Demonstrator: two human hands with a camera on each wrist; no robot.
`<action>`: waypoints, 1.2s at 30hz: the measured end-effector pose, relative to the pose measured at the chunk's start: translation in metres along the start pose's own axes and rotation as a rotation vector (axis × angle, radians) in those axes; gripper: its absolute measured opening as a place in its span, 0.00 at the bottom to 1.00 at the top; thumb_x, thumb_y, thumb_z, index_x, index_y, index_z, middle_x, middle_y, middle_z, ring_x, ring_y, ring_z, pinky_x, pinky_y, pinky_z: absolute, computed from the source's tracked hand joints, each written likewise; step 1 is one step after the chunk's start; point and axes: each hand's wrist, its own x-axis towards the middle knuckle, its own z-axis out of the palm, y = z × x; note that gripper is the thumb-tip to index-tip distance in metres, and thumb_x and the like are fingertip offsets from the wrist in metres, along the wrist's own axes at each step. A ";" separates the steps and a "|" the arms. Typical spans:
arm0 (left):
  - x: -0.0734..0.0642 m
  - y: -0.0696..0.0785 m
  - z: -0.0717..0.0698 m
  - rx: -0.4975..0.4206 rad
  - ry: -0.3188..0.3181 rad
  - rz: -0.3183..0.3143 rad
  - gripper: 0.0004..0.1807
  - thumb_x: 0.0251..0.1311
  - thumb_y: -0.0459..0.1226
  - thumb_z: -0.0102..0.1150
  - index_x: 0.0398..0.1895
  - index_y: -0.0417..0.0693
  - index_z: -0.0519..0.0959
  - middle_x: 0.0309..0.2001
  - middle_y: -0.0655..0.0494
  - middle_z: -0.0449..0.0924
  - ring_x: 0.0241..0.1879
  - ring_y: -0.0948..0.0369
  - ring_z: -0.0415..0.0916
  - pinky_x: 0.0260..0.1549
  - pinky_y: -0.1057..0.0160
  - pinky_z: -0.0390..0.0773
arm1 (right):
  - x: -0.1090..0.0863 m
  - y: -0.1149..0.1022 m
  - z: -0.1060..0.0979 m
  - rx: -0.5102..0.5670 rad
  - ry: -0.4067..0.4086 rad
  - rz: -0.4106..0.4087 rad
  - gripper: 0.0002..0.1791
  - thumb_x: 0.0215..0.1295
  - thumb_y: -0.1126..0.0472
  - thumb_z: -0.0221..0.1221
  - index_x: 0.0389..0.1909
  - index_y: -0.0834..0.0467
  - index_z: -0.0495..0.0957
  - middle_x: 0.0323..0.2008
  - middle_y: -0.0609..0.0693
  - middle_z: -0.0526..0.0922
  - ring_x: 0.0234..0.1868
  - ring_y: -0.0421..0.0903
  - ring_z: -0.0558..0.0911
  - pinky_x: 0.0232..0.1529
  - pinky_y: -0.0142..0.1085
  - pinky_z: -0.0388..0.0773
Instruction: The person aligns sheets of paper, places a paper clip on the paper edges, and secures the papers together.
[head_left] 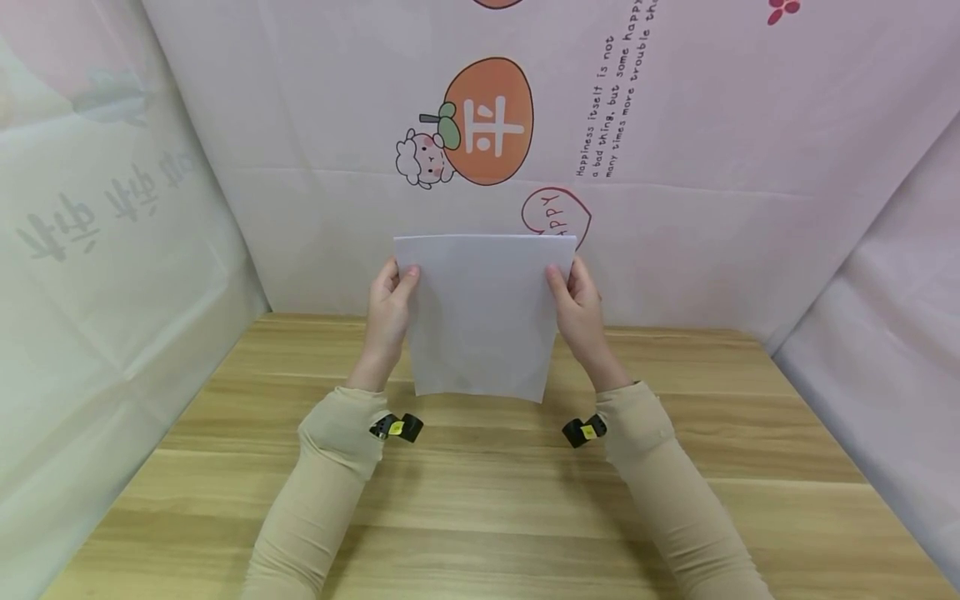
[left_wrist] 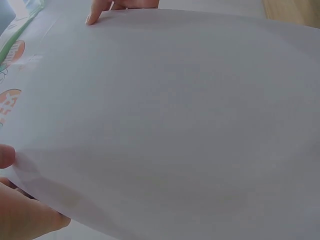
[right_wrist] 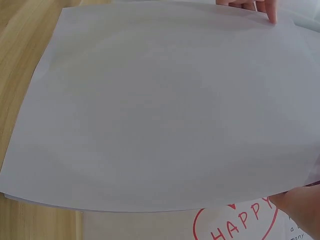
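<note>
A blank white sheet of paper [head_left: 480, 317] is held up over the back of the table, its lower edge toward me. My left hand [head_left: 390, 310] pinches its left edge near the top, thumb on the near face and fingers behind. On the opposite edge my right hand [head_left: 581, 312] grips at about the same height, thumb also in front. Paper fills most of the left wrist view, where part of the left hand [left_wrist: 30, 215] shows at the lower left. In the right wrist view the right hand [right_wrist: 302, 210] is at the lower right, and the edge looks layered, possibly several sheets.
A wood-grain table [head_left: 480, 517] lies below. Behind it hangs a white printed cloth [head_left: 712, 167] with an orange cartoon fruit [head_left: 517, 92] and lettering. Cloth walls [head_left: 97, 292] close in both sides. Each wrist wears a black strap device [head_left: 405, 427].
</note>
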 end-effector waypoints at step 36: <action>0.006 0.014 0.007 0.021 0.056 0.077 0.13 0.71 0.37 0.44 0.48 0.35 0.72 0.39 0.56 0.73 0.41 0.62 0.70 0.44 0.65 0.69 | 0.013 -0.016 0.008 0.011 0.098 -0.071 0.13 0.73 0.57 0.47 0.51 0.60 0.69 0.44 0.48 0.76 0.41 0.40 0.77 0.42 0.29 0.74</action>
